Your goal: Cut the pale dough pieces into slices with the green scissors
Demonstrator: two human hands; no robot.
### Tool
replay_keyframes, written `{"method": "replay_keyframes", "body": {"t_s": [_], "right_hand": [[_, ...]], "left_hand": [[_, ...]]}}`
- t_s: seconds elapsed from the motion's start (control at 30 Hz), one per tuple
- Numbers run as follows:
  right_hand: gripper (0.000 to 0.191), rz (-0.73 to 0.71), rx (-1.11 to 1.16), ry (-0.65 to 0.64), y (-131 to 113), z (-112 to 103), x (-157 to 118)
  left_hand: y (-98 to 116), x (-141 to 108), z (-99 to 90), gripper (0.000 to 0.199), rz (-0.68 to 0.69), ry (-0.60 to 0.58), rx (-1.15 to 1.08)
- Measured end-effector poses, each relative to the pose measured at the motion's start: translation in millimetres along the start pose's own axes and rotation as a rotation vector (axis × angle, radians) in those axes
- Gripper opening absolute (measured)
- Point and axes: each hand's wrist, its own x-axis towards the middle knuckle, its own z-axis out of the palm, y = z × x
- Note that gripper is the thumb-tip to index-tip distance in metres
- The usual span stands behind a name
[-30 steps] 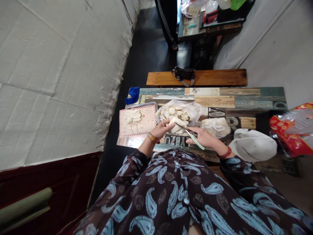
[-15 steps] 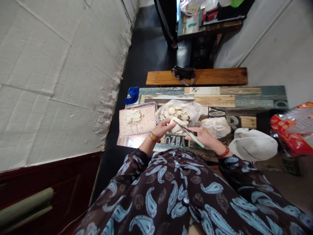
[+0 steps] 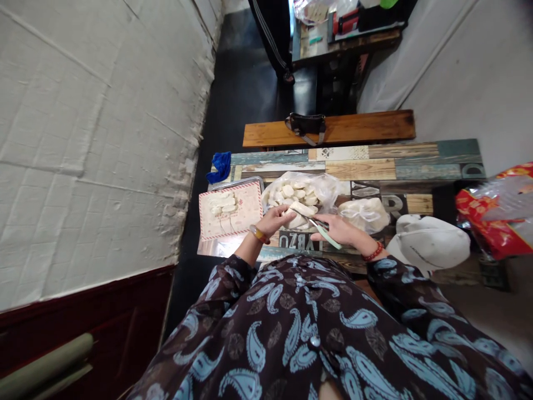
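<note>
My left hand (image 3: 272, 220) pinches a white oval piece of food (image 3: 302, 209) by its left end, over the near side of a clear plastic bag (image 3: 327, 188). Many similar white pieces (image 3: 297, 191) lie in that open bag. My right hand (image 3: 339, 230) grips scissors with pale green handles (image 3: 330, 238). Their blades point left and lie against the near side of the held piece; whether they cut into it I cannot tell. Left of the bag, several white pieces (image 3: 225, 203) rest in rows on a patterned sheet with a red-striped border (image 3: 250, 222).
A knotted plastic bag (image 3: 364, 215) with pale contents sits right of my right hand, then a white cap (image 3: 428, 244) and red packaging (image 3: 499, 211). A blue cloth (image 3: 219, 166) lies at the far left corner. Beyond stand a bench (image 3: 370, 126) with a black bag and a person's leg (image 3: 275, 41).
The scissor blades look further apart than before, beside the white piece. Both hands stay nearly in place. The whole view has shifted slightly.
</note>
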Motion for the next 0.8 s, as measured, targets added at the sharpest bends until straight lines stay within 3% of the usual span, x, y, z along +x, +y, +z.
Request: {"method": "replay_keyframes", "body": {"t_s": [0.13,0.3,0.5,0.67,0.8], "right_hand": [[0.064,0.028,0.026,0.009,4.5,1.7,8.3],[0.042,-0.006,0.162,0.012,9.8,2.8,7.2],[0.042,-0.005,0.180,0.047,21.1,4.8,9.5],[0.047,0.085,0.180,0.036,35.9,13.1,14.9],[0.042,0.200,0.181,0.081,43.8,18.4,12.2]], "left_hand": [[-5.0,6.4,-4.0,0.048,-0.018,-0.029,0.029],[-12.7,17.4,-7.2,0.049,-0.063,-0.034,0.074],[-16.5,36.8,-6.4,0.049,-0.092,-0.040,0.066],[-25.1,47.9,-8.0,0.047,-0.145,-0.068,0.077],[-36.0,46.4,-10.2,0.049,-0.166,0.072,-0.075]]}}
